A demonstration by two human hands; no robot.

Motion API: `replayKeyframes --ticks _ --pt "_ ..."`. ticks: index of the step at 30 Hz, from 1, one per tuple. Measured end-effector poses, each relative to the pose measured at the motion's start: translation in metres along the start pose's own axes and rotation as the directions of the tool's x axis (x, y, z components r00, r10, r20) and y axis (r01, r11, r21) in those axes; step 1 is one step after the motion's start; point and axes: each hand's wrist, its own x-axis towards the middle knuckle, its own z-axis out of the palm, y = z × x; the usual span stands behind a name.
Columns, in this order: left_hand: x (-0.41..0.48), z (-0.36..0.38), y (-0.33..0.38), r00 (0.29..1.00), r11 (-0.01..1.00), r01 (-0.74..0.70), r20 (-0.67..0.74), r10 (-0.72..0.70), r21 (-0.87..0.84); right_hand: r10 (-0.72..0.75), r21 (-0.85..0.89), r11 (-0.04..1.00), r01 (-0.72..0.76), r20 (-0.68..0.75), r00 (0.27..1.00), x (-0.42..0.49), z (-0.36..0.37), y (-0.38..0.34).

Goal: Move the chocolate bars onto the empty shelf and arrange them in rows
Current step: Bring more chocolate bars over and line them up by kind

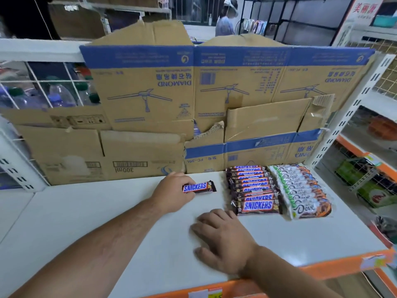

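On the white shelf (86,222), my left hand (171,193) grips the left end of a single Snickers bar (200,187) near the back, just left of the stocked rows. A row of several Snickers bars (253,189) runs front to back at the right. Beside it on the right lies a row of several white Dove bars (300,190). My right hand (223,239) rests flat on the shelf, palm down, fingers spread, holding nothing, in front of the Snickers row.
Flattened cardboard boxes (193,93) stand as a wall along the back of the shelf. An orange price rail (322,269) edges the front. A white upright post (352,110) bounds the right side, with stocked shelves (369,179) beyond. A person (227,18) stands far behind.
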Motion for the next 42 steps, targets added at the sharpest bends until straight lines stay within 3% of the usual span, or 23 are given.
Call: replayKeyframes --ticks 5,11,25,31,37,42 --pt "0.010 0.003 -0.012 0.999 0.999 0.029 0.039 -0.030 0.020 0.027 -0.021 0.999 -0.027 0.002 1.000 0.001 0.000 -0.002" --pt "0.010 0.007 -0.031 0.999 0.991 0.036 -0.016 -0.038 -0.125 0.045 -0.032 0.999 -0.044 0.017 0.999 0.003 0.000 -0.003" --pt "0.015 0.016 -0.036 0.994 0.997 0.032 -0.097 -0.039 -0.074 0.075 -0.055 0.996 -0.073 0.038 0.996 0.004 0.003 -0.003" --pt "-0.011 0.005 -0.024 0.987 0.986 0.115 -0.096 -0.127 -0.122 0.067 -0.097 0.993 -0.062 0.048 0.997 0.004 -0.002 -0.008" --pt "-0.083 -0.020 -0.016 0.988 0.977 0.131 -0.099 -0.116 0.169 0.128 -0.118 0.985 -0.122 0.049 0.991 0.002 -0.003 -0.020" --pt "-0.152 -0.055 0.000 0.977 0.934 0.208 -0.099 -0.187 0.291 0.214 -0.143 0.969 -0.202 0.068 0.975 0.004 -0.011 -0.051"
